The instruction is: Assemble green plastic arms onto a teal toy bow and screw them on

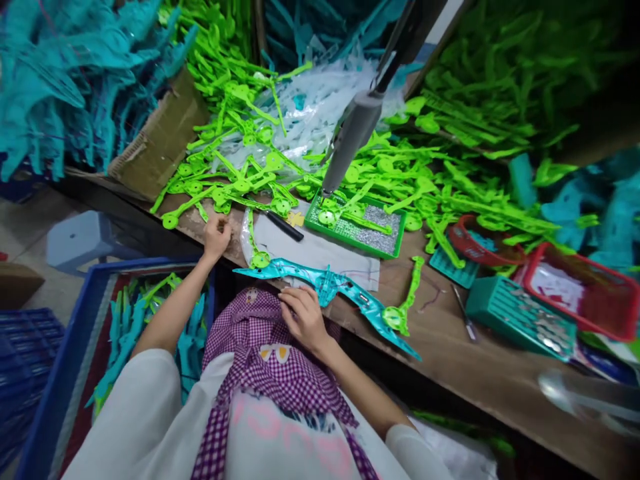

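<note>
A blue plastic toy bow piece (327, 285) lies across the front edge of the bench. At its left end is a lime-green arm with a round disc (260, 259), and at its right end is another green arm (397, 319). My right hand (304, 317) is beside the bow's near edge, fingers stretched out; whether they touch it I cannot tell. My left hand (217, 237) is over the bench edge at the left, close to the pile of green arms (240, 183). Its fingers are curled together, and anything in them is hidden.
A grey electric screwdriver (353, 137) hangs over a green tray (400, 237) of small screws. A black-handled tool (285, 225) lies on a white sheet (320, 250). Red baskets (543, 257) and a teal basket (517, 317) stand at right. A blue crate (75, 320) sits at left.
</note>
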{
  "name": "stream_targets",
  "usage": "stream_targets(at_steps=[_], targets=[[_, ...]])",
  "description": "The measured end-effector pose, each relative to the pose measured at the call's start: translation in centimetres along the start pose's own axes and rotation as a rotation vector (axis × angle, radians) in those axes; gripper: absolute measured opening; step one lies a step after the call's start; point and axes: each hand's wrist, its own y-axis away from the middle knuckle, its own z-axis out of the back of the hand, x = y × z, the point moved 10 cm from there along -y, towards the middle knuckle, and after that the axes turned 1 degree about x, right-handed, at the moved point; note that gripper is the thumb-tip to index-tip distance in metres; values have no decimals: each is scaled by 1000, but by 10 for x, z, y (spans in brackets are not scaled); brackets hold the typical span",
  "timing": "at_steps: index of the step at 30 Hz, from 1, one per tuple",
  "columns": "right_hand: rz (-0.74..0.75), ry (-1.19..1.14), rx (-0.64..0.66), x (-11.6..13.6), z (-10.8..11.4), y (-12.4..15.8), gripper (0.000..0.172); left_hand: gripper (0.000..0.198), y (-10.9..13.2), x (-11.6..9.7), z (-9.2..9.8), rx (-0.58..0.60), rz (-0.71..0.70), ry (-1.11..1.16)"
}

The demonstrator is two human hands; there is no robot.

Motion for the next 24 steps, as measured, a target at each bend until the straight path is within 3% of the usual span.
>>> stream_targets(at_steps=[8,15,21,24], targets=[[34,-145,79,4,6,-9,24,13,4,-1,-3,52,32,-77],[74,-115,132,20,-22,-42,27,24,13,6,-14,151,17,-7],[-77,-35,6,23,-28,-70,27,22,22,1,-22,199,-12,23],[-117,27,12,29,-32,-67,26,23,18,-3,-9,193,-41,50]])
